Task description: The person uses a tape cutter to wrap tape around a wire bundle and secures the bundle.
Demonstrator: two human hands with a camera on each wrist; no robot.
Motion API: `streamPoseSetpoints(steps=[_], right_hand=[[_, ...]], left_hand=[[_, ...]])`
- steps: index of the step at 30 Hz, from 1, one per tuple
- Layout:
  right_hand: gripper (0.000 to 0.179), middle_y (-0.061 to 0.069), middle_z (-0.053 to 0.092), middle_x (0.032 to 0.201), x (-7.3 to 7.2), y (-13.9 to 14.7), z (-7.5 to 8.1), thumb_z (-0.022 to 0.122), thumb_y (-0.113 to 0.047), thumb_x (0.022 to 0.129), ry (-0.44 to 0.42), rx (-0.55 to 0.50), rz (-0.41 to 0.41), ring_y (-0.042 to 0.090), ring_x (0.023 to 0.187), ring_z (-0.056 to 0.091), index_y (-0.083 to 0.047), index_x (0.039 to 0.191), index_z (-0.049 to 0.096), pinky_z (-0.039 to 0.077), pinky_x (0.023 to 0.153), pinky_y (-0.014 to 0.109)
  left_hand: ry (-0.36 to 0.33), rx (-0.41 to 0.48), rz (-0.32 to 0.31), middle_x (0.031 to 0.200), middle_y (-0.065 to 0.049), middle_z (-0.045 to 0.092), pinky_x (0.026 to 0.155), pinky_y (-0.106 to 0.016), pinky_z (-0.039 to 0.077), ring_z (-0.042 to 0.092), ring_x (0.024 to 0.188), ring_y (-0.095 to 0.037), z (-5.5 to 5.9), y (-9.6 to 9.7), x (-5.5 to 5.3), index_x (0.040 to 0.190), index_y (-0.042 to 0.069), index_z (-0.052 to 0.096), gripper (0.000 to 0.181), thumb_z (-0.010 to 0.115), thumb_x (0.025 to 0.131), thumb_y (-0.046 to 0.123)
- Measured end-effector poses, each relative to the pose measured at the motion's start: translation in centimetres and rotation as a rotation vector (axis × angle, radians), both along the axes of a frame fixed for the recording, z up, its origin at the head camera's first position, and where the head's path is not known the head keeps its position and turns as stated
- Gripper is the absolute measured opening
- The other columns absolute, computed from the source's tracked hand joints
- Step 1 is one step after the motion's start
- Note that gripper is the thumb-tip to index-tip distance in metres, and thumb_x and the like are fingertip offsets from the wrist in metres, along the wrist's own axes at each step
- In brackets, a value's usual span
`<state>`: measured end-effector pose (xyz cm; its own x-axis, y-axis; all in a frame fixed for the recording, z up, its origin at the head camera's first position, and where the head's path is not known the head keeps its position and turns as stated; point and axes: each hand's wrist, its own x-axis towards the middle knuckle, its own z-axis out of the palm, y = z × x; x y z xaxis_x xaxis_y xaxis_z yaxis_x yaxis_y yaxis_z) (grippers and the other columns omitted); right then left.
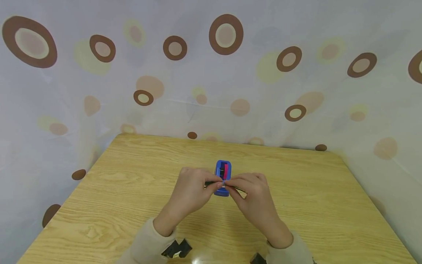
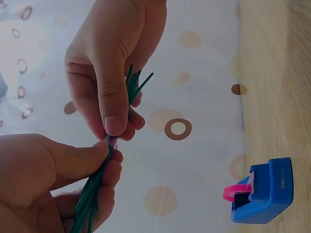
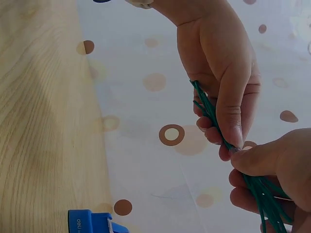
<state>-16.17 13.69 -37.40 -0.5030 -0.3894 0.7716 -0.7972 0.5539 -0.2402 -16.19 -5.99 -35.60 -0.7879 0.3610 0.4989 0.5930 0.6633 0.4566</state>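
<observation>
A bundle of thin green strands point(image 2: 89, 196) is held between both hands above the table. My left hand point(image 1: 192, 189) pinches one side of it, thumb over fingers. From the other side my right hand point(image 1: 255, 196) pinches it too, the fingertips of both hands nearly meeting. A small shiny, pale purplish band point(image 2: 112, 141) shows on the bundle between the two thumbs; it looks like tape, mostly hidden by fingers. Loose strand ends point(image 3: 267, 204) fan out past the right hand. Just beyond and below the hands stands a blue tape dispenser point(image 1: 218, 168) with a pink core.
The wood-grain table point(image 1: 138, 168) spreads out around the dispenser. Behind it and along its sides hangs a pale curtain or sheet point(image 1: 197, 73) with brown and beige ovals. Black devices point(image 1: 177, 248) sit at the cuffs of the light sleeves.
</observation>
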Motion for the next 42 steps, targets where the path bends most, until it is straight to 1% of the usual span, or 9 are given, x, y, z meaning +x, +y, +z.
streamPoseSetpoints(steps=[4,8,16,23,26,28,31,37,42], right_hand=[[0.019,-0.006,0.073,0.090,-0.1,0.2,0.2,0.085,-0.002,0.075,-0.116,-0.017,0.030,0.008,0.083,0.067,-0.010,0.091,0.078,0.047,0.077,0.031],[0.017,-0.005,0.073,0.092,0.0,0.6,0.5,0.081,0.001,0.078,-0.252,-0.050,0.061,0.008,0.083,0.069,-0.008,0.093,0.078,0.055,0.070,0.023],[0.016,-0.004,0.074,0.090,0.1,1.0,0.8,0.082,0.001,0.078,-0.339,-0.048,0.038,0.009,0.079,0.070,-0.009,0.091,0.079,0.056,0.066,0.024],[0.013,-0.002,0.074,0.094,-0.1,1.1,0.8,0.077,-0.002,0.084,-0.531,-0.091,0.068,0.010,0.083,0.070,-0.009,0.095,0.079,0.056,0.070,0.024],[0.011,-0.002,0.074,0.094,-0.2,1.1,0.7,0.076,-0.003,0.086,-0.579,-0.118,0.087,0.011,0.083,0.070,-0.009,0.095,0.078,0.056,0.070,0.025],[0.011,-0.002,0.074,0.093,-0.2,1.1,0.6,0.076,-0.003,0.086,-0.587,-0.130,0.095,0.011,0.082,0.070,-0.010,0.094,0.078,0.056,0.069,0.025],[0.011,-0.002,0.074,0.092,-0.2,1.1,0.6,0.076,-0.002,0.086,-0.573,-0.135,0.102,0.011,0.081,0.070,-0.010,0.094,0.078,0.056,0.068,0.024],[0.013,-0.005,0.073,0.090,-0.1,1.0,0.5,0.078,0.000,0.083,-0.475,-0.111,0.083,0.010,0.080,0.070,-0.010,0.092,0.078,0.056,0.068,0.024],[0.016,-0.005,0.073,0.088,-0.1,0.8,0.4,0.080,0.003,0.079,-0.378,-0.085,0.062,0.009,0.078,0.070,-0.009,0.089,0.078,0.056,0.067,0.023]], left_hand=[[0.051,-0.049,0.038,0.082,0.013,0.072,0.079,-0.041,0.038,0.055,0.063,0.003,0.0,0.2,0.2,0.090,0.023,0.082,0.007,0.078,0.086,0.027],[0.100,-0.094,0.059,0.083,0.012,0.072,0.079,-0.041,0.039,0.061,0.068,-0.002,0.1,0.4,0.2,0.089,0.022,0.082,0.008,0.079,0.085,0.027],[0.138,-0.130,0.059,0.083,0.013,0.072,0.078,-0.041,0.041,0.062,0.069,-0.003,-0.1,0.6,0.3,0.089,0.022,0.082,0.009,0.081,0.083,0.028],[0.176,-0.135,0.065,0.084,0.012,0.072,0.077,-0.040,0.041,0.064,0.072,-0.004,-0.2,0.7,0.3,0.088,0.024,0.082,0.008,0.083,0.081,0.028],[0.177,-0.122,0.059,0.083,0.012,0.072,0.077,-0.039,0.041,0.063,0.071,-0.004,-0.2,0.7,0.2,0.088,0.024,0.082,0.008,0.084,0.080,0.026],[0.171,-0.113,0.056,0.082,0.013,0.071,0.077,-0.039,0.042,0.062,0.070,-0.003,-0.3,0.7,0.2,0.088,0.024,0.082,0.009,0.084,0.079,0.026],[0.137,-0.091,0.044,0.080,0.012,0.070,0.071,-0.033,0.043,0.058,0.065,-0.003,-0.3,0.6,0.2,0.088,0.023,0.082,0.009,0.084,0.079,0.025],[0.007,-0.035,0.011,0.084,0.008,0.069,0.051,-0.020,0.041,0.051,0.060,-0.002,-0.2,0.5,0.3,0.092,0.017,0.082,0.010,0.081,0.084,0.024],[-0.060,-0.022,-0.002,0.088,0.007,0.071,0.053,-0.020,0.043,0.055,0.063,-0.001,0.0,0.3,0.3,0.094,0.017,0.081,0.012,0.075,0.089,0.026]])
